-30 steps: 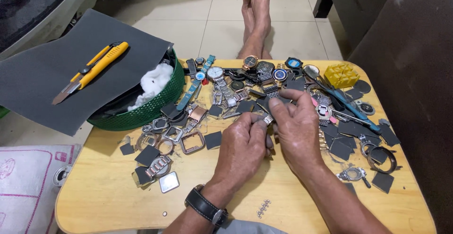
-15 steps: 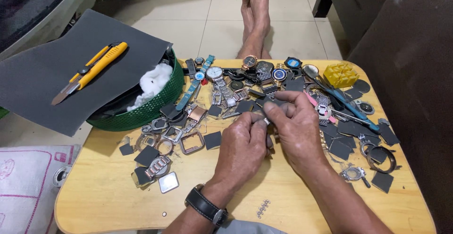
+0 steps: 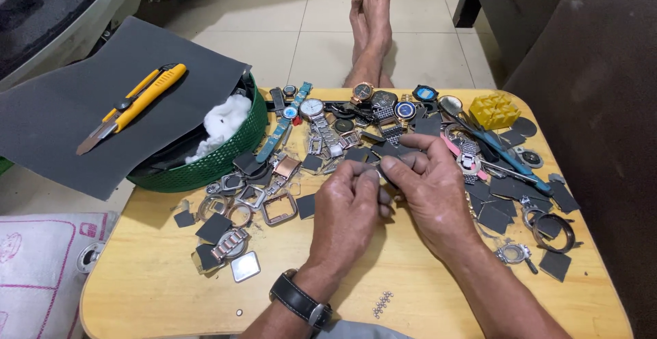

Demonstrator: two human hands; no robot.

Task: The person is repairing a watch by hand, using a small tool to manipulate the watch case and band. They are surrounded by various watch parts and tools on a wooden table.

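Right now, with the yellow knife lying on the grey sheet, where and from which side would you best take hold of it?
Grip the knife by its long yellow handle, near the middle, coming from above with fingers across its width. It lies flat on the grey sheet, so both long sides are open. The bare blade points to the lower left, so stay toward the upper right end, probably the safest.

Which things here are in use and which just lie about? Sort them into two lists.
In use:
left hand and right hand, pinching a small dark piece between their fingertips.

Lying about:
yellow utility knife
grey sheet
green basket
watches
yellow block
wooden table
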